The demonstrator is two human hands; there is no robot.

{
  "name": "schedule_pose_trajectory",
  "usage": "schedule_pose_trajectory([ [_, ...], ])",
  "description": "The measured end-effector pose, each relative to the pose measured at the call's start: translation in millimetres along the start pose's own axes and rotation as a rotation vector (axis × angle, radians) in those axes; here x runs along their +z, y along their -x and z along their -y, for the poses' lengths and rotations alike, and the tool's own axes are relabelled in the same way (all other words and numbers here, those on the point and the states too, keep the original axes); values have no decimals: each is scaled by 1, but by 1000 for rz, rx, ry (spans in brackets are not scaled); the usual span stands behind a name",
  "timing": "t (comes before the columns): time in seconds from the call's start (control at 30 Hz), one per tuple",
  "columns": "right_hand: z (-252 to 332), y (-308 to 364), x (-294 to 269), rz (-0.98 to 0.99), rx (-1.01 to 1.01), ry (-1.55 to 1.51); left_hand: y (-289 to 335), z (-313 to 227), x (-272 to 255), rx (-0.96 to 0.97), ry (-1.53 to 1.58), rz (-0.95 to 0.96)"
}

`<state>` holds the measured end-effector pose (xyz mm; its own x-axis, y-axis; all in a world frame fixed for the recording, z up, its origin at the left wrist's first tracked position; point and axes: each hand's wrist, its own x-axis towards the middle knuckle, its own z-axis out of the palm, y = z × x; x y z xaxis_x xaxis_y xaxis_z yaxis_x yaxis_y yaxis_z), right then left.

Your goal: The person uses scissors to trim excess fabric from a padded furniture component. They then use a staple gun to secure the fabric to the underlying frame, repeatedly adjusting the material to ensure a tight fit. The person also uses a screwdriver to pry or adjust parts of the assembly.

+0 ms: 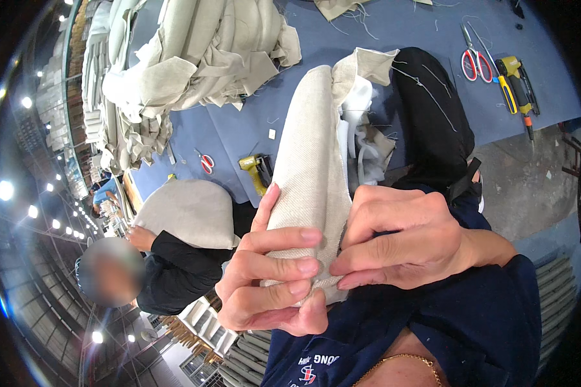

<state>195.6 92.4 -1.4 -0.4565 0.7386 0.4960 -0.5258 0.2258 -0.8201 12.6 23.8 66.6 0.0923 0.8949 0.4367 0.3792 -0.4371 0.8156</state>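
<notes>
A beige woven-fabric cushion [303, 142] stretches from my hands toward the table, seen along its narrow side. Its far corner has a loose fabric flap, and white padding [358, 106] shows along its right side. My left hand [271, 277] is closed round the near end, fingers across the fabric and thumb beneath. Beside it, my right hand [400, 238] pinches the cloth edge at that same end, with fingertips pressed together. Whether a small item is also between those fingertips is hidden.
The blue-covered table [400, 26] bears piled beige covers [219, 45], red-handled scissors [476, 64], a yellow-handled screwdriver [507, 93] and a yellow-black staple gun [519, 77]. Smaller scissors [206, 162] and another staple gun [257, 171] lie left. A co-worker [181, 274] holds a beige cushion [187, 213].
</notes>
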Motion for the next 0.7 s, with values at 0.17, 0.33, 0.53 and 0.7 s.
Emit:
schedule_pose_trajectory([
  [0.17, -1, -1, -2, 39, 132, -120, 2, 4, 1, 71, -41, -22],
  [0.33, 2, -1, 1, -4, 72, -39, 6, 7, 6, 131, -33, -91],
  [0.53, -3, -2, 11, -102, -34, -7, 13, 6, 4, 147, -48, -97],
  [0.7, -7, -4, 14, -80, -49, -4, 20, 0, 2, 119, -89, -112],
])
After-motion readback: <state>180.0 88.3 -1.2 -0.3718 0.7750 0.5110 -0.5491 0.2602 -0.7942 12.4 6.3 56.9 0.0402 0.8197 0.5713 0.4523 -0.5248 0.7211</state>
